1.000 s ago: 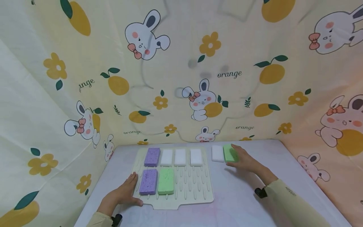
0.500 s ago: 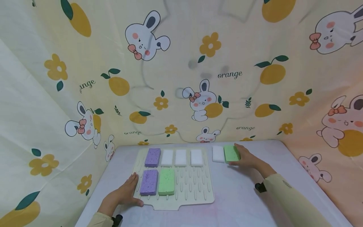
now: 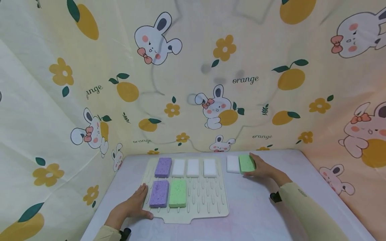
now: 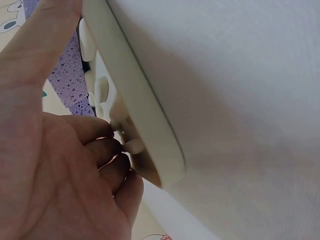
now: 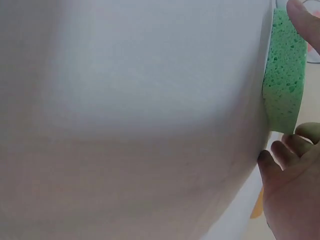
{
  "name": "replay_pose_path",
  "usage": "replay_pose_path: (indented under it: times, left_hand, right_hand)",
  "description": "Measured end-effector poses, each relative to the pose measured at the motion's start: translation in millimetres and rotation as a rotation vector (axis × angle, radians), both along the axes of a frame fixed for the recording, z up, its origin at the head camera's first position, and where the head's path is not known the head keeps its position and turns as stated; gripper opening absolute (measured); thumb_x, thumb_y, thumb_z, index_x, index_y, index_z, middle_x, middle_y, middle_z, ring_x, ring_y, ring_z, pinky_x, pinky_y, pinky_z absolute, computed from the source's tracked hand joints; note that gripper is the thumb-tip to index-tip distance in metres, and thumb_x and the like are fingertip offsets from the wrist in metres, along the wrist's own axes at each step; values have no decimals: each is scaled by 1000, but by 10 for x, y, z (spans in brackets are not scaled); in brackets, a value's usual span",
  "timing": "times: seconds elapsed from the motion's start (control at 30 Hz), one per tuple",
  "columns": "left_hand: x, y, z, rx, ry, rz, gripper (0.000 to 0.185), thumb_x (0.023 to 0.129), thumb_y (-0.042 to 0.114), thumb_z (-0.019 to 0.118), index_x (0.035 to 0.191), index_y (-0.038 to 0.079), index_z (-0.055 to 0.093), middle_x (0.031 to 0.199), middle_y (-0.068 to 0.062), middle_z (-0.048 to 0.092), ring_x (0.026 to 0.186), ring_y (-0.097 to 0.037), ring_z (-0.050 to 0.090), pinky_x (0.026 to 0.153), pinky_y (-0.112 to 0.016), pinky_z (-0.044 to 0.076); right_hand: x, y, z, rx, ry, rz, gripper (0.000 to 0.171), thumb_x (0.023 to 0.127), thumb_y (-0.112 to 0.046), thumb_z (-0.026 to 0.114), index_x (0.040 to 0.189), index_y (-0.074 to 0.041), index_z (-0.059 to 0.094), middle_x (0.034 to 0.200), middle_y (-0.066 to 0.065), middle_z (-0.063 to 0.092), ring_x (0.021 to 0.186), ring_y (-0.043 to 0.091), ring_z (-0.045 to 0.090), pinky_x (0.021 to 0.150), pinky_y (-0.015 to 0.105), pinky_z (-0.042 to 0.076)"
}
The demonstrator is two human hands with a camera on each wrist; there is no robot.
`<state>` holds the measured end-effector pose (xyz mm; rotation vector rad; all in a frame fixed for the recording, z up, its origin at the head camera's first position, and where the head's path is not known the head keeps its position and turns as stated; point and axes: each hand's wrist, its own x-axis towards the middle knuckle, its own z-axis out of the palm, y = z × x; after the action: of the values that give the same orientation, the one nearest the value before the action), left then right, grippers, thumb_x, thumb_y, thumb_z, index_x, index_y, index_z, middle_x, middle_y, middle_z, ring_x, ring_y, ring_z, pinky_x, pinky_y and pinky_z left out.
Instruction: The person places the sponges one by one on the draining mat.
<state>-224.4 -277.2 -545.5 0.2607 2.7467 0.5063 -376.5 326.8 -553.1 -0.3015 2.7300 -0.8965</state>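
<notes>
My right hand (image 3: 263,168) is at the right end of a green sponge (image 3: 246,163), its thumb and fingers pinching opposite edges. In the right wrist view this porous sponge (image 5: 284,72) lies between thumb and fingers. Close against its left side is a white sponge (image 3: 233,164). My left hand (image 3: 132,204) rests at the lower left corner of a pale ridged drying board (image 3: 208,197), fingers along its left edge and thumb by the front. The board's thick rim (image 4: 135,95) shows beside those fingers in the left wrist view.
On the board's back row sit a purple sponge (image 3: 163,167) and three white sponges (image 3: 193,168). Its front row has another purple sponge (image 3: 159,194) and a green sponge (image 3: 178,193). A printed cloth (image 3: 181,73) walls in the white table (image 3: 247,214).
My right hand has shifted slightly to the right along the green sponge, leaving more of it uncovered. The left hand and the board keep their places.
</notes>
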Motion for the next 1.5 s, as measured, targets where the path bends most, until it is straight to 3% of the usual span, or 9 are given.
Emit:
replay_pose_path:
  times: [0.4,0.8,1.27,1.5]
  left_hand:
    - [0,15,33,7,-6,6,141,67,57,97,166,-10,22,175,-32,13,162,-49,15,131,-61,23]
    - [11,16,12,8,1,-6,140,67,56,97,165,-11,23,174,-33,13,162,-49,16,130,-61,24]
    - [-33,-89,-128,99,25,9,152,59,73,92,166,-10,22,175,-32,12,163,-49,11,131,-64,18]
    - [-7,-46,-57,65,8,3,151,60,69,94,166,-11,21,174,-33,12,162,-50,12,130,-64,19]
  right_hand:
    - [23,8,7,-15,-12,-29,133,86,-50,90,167,10,3,169,40,11,155,61,16,125,76,19]
    - [81,-6,-32,-39,-30,-84,136,82,-52,93,167,10,5,169,40,12,155,60,18,125,75,18]
    - [379,-121,95,-91,86,-138,131,87,-46,90,168,8,2,170,40,5,155,63,13,124,76,17]
    - [516,-270,134,-124,155,-138,130,85,-40,93,166,12,5,168,42,11,153,63,18,123,76,21]
